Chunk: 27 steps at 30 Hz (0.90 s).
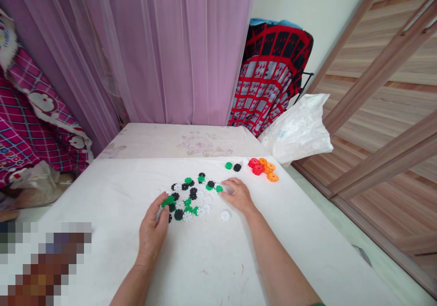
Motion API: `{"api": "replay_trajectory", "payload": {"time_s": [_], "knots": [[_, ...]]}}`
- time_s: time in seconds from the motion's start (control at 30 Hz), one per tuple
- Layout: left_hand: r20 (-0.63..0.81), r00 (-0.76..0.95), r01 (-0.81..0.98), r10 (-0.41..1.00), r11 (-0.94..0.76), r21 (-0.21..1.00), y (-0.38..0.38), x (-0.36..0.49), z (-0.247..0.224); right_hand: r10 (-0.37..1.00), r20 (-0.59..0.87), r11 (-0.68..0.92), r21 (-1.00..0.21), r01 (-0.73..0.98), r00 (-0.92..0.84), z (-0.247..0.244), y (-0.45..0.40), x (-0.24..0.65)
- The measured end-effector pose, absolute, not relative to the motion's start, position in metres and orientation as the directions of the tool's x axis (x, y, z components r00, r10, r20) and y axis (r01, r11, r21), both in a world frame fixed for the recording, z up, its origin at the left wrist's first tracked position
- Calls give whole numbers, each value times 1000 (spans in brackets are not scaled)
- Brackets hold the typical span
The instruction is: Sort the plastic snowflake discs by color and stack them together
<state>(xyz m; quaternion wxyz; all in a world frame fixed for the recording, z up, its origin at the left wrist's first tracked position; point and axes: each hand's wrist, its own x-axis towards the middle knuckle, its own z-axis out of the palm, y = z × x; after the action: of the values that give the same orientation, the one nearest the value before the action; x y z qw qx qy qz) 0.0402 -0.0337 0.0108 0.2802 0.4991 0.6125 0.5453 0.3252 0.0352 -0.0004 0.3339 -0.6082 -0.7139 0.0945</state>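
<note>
A loose pile of notched plastic discs lies between my hands on a white tabletop. Black discs (193, 193), green discs (187, 202) and white discs (205, 201) are mixed and partly overlap. My left hand (154, 224) rests at the pile's left edge, its thumb and fingers apart beside a green disc (168, 201). At the right edge, my right hand (240, 196) curves inward with fingers spread, its fingertips close to another green disc (219, 189). One white disc (225, 215) lies alone below the right hand.
Red discs (256, 165) and orange discs (270, 168) are grouped at the table's right edge. Near them lie a single green disc (228, 165) and a black disc (237, 167). A white plastic bag (297, 130) stands beyond that edge, by wooden cabinet doors (378, 114).
</note>
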Motion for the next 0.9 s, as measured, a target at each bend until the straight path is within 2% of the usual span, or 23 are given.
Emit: {"api": "replay_trajectory", "payload": {"time_s": [0.27, 0.5, 0.6, 0.77, 0.9], "knots": [[204, -340, 316, 918, -93, 944, -34, 40, 11, 919, 377, 297, -473, 830, -114, 3, 35, 323], [184, -339, 307, 923, -76, 949, -36, 41, 13, 897, 418, 307, -360, 881, -142, 0, 35, 320], [183, -341, 308, 922, -74, 949, -36, 41, 14, 885, 457, 275, -361, 891, -88, 0, 37, 320], [187, -342, 314, 921, -76, 946, -36, 41, 14, 825, 552, 121, -378, 918, 118, 4, 50, 328], [201, -343, 321, 918, -86, 943, -35, 40, 11, 793, 579, 39, -361, 932, 191, 11, 73, 337]]}}
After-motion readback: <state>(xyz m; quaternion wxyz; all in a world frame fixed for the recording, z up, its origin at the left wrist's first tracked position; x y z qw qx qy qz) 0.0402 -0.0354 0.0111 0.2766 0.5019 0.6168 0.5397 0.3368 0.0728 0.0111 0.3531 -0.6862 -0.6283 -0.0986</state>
